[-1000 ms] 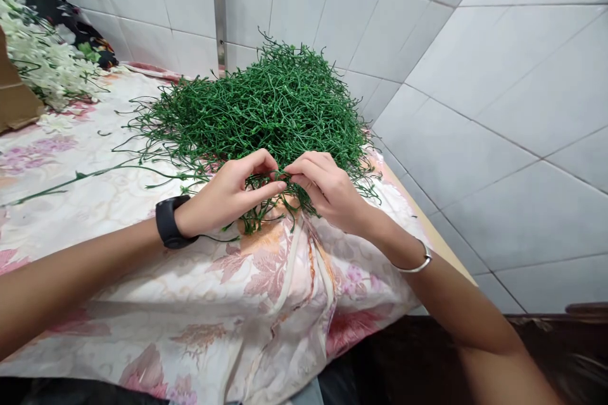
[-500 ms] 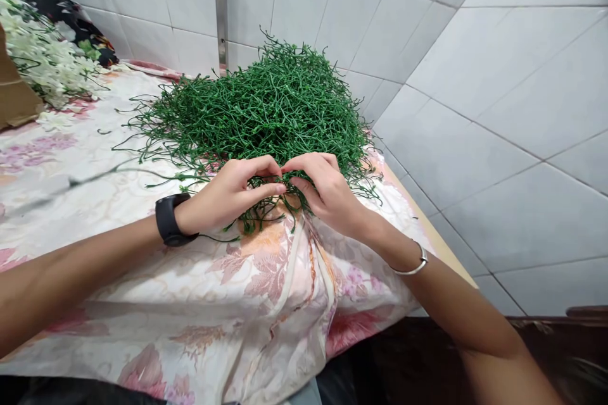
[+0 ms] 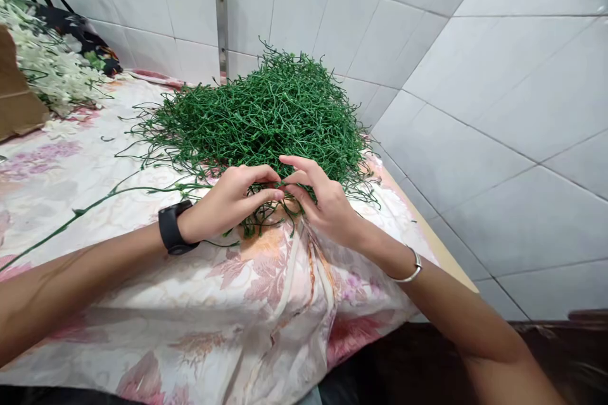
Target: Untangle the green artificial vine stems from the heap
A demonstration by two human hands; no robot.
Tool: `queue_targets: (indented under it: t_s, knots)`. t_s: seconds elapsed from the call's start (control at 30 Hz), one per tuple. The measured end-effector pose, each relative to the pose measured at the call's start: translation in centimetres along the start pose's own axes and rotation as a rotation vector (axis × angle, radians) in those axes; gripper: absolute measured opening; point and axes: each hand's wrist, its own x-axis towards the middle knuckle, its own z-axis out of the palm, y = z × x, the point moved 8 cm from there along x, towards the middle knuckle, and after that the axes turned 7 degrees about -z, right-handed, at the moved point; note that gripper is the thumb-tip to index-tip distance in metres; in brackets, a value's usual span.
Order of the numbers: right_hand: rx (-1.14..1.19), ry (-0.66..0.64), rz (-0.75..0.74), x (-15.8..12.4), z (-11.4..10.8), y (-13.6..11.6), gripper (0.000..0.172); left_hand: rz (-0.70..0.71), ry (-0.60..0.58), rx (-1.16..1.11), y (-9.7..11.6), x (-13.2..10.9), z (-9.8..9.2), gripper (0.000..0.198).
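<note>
A large heap of thin green artificial flower stems (image 3: 280, 107) lies in front of me. My left hand (image 3: 237, 193), with a black band on its wrist, is pinched at the heap's near edge. One long, knobbly green stem (image 3: 99, 204) runs from the lower left and passes behind this hand toward its fingertips. My right hand (image 3: 325, 205) meets the left fingertip to fingertip, thumb and finger pinched and the index finger lifted. The bit of stem between the fingertips is mostly hidden. Several loose stem ends hang below both hands.
A flowered cloth (image 3: 190, 304) covers the table, bunched at the front. White artificial flowers (image 3: 61, 76) and a piece of brown cardboard (image 3: 19, 98) are at the left. Tiled walls (image 3: 498, 139) close in behind and at the right; a metal strip (image 3: 221, 31) stands against the back one.
The long stem, blurred by motion before, now lies sharp and still at the left. My right index finger has lifted away from the left fingertips. Both hands otherwise stay in place.
</note>
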Motion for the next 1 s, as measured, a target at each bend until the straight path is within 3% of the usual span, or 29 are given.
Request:
queue_targets:
  t_s: [0.1, 0.2, 0.37, 0.53, 0.6, 0.67, 0.73, 0.8, 0.87, 1.0]
  knots:
    - [0.159, -0.005, 0.11, 0.0, -0.1, 0.8, 0.031, 0.021, -0.001, 0.061, -0.1, 0.0, 0.1, 0.017]
    - [0.476, -0.004, 0.218, 0.1, -0.1, 1.5, 0.024, 0.042, -0.012, 0.101, 0.0, 0.0, 0.3, 0.015]
    - [0.937, 0.088, 0.369, -0.1, 0.2, 2.2, 0.022, 0.088, -0.028, -0.064, 0.9, -0.1, 0.2, 0.013]
    - [1.109, 0.201, 0.429, -0.4, 0.2, 1.6, 0.025, 0.109, 0.017, -0.146, 1.2, -0.5, 0.1, 0.014]
    - [1.021, 0.27, 0.365, -0.2, -2.3, 1.5, 0.022, 0.131, 0.059, -0.128, 0.8, -0.8, 0.1, 0.012]
    - [0.815, 0.414, 0.214, 0.1, -6.9, 1.5, 0.02, 0.116, 0.093, -0.108, -0.2, -1.0, 0.0, 0.01]
    - [0.513, 0.705, -0.026, -0.5, -12.8, 1.0, 0.018, 0.003, 0.161, -0.15, -1.9, -0.8, -0.4, 0.011]
    - [0.324, 0.811, -0.11, -0.8, -15.2, 1.2, 0.016, -0.069, 0.203, -0.212, -2.9, -0.6, -0.7, 0.015]
    - [0.21, 0.727, -0.077, -0.3, -14.4, 2.0, 0.014, -0.084, 0.214, -0.267, -3.0, -0.3, -0.8, 0.016]
    - [-0.193, 0.422, -0.053, 0.6, -8.5, 2.5, 0.016, 0.005, 0.24, -0.293, -1.8, -0.1, -1.1, 0.014]
